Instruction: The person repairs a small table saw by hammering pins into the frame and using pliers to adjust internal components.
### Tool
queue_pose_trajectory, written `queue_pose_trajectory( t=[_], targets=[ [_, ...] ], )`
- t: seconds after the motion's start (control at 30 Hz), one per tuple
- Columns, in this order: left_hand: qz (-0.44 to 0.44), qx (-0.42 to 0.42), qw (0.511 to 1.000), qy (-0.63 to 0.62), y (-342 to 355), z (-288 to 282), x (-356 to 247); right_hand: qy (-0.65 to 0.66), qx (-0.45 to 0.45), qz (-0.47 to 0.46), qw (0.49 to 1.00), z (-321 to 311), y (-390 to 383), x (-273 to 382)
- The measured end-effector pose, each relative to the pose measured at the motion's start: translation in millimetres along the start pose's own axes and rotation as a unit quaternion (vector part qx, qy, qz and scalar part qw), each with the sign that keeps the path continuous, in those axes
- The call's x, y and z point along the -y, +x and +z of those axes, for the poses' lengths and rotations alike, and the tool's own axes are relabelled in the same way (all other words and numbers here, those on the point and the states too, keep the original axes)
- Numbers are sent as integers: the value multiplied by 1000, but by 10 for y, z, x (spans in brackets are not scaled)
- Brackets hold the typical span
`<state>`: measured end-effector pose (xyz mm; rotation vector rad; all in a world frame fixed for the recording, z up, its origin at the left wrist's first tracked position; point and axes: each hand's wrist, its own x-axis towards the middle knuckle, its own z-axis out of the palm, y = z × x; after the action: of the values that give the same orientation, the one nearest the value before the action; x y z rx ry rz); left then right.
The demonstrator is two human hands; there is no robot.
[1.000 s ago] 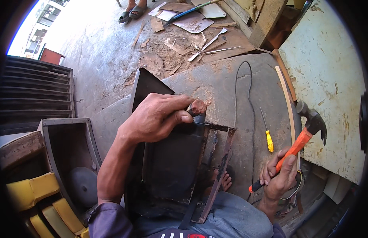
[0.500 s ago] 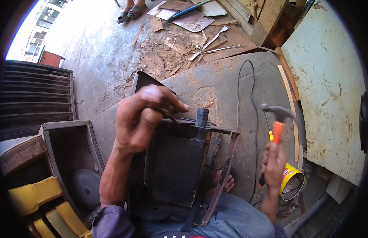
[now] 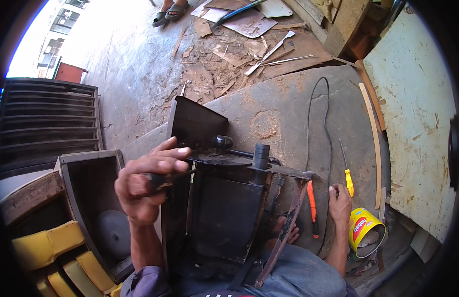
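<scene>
My left hand [image 3: 147, 185] is raised at the left end of a black metal machine frame [image 3: 224, 218]. Its fingers are curled round a small dark metal piece [image 3: 155, 183] whose kind I cannot make out. A black cylindrical fitting [image 3: 261, 156] stands on the frame's top edge, with a dark round knob [image 3: 222, 142] to its left. Right of the frame, my right hand [image 3: 341, 205] is low over the floor with its fingers slightly apart and nothing visible in them. Between it and the frame lies a hammer with an orange handle [image 3: 311, 200]; a yellow-handled screwdriver [image 3: 349, 183] lies just beyond the hand.
A yellow tin [image 3: 360, 227] holding a toothed disc lies at the right. A black cable [image 3: 308, 119] loops across the floor. Wood scraps [image 3: 229, 64] are strewn ahead. Boxes [image 3: 91, 158] and yellow blocks [image 3: 51, 242] crowd the left. Another person's sandalled feet [image 3: 170, 12] stand far off.
My right hand has let go of the hammer, which now lies on the floor beside the frame. My left hand has moved left and lower, uncovering the dark knob.
</scene>
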<state>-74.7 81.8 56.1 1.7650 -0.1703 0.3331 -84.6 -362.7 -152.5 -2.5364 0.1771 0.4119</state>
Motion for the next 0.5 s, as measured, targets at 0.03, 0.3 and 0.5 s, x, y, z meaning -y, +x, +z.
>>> queue_pose_trajectory(
  t=[0.03, 0.3, 0.5],
  targets=[
    [12, 21, 999, 37, -7, 6, 47, -15, 30, 9, 999, 0, 7, -4],
    [0, 47, 991, 128, -85, -43, 154, 15, 73, -3, 997, 265, -141, 43],
    [-9, 23, 995, 93, -145, -12, 173, 12, 18, 19, 1000, 182, -35, 15]
  ],
)
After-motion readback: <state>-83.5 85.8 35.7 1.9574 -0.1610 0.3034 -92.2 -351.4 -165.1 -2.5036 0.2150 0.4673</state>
